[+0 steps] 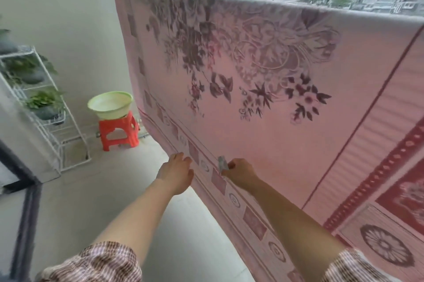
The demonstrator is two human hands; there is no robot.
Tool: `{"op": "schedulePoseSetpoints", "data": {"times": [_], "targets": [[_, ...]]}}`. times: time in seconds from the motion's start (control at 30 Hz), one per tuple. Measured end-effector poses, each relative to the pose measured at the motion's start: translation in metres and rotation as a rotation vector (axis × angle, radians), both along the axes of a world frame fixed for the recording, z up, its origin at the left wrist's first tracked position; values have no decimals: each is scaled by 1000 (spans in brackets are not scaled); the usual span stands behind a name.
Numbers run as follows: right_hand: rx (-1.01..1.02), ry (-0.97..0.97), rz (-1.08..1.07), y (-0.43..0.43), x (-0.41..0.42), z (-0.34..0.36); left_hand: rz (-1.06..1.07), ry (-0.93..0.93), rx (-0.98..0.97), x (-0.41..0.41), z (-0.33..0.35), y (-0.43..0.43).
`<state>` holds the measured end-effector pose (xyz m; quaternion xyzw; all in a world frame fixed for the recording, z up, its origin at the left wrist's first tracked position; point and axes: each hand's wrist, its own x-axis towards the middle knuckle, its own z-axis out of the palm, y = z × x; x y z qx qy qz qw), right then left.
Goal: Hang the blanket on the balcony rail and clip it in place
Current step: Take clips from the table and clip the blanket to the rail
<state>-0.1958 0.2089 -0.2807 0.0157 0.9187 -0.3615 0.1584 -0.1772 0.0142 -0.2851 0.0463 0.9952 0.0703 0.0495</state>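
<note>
Right fingers (231, 165): curled, pinching a small grey clip (222, 163) by its rear end, its free end pointing up and to the left.
Right hand (239, 172): in front of the blanket's patterned border band, just above the hem (234, 199).
Left fingers (181, 159): nearly straight and holding nothing, tips at the hem edge (contact cannot be told for certain).
Left hand (175, 172): just beside the right one, to its left, with the clip between the two.
Hem axis: slants from upper left, far from the person, to lower right, close by. Both hands sit along it.
Blanket (263, 121): draped over the rail, which is hidden under the top fold, and hanging as a broad flat sheet.
Rail from the fingers: well apart, up and away, its line running left to right.
Judgement: the right hand is the one placed to fix the clip. If the clip is meant for the top fold, it must go up, with its mouth turned across the rail line.
</note>
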Motion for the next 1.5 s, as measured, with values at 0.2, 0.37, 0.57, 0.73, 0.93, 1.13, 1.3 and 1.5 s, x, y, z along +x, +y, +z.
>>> {"op": "schedulePoseSetpoints", "data": {"times": [0.2,0.37,0.57,0.73,0.93,1.13,1.3,1.5], "targets": [[-102,138,129,-110,-115,24,183,33,68,-100,17,-97],[-143,145,151,-203,-215,24,262,87,85,-184,26,-186],[-258,106,139,-334,-340,36,267,122,73,-299,32,-319],[-364,138,101,-441,-429,51,324,111,104,-389,39,-431],[-357,127,134,-522,-525,53,384,54,236,-483,38,-517],[-369,217,135,-590,-636,48,344,77,390,-592,38,-569],[-439,216,142,-634,-731,62,378,103,631,-702,36,-614],[-366,350,165,-695,-855,81,558,-26,1062,-825,45,-668]]}}
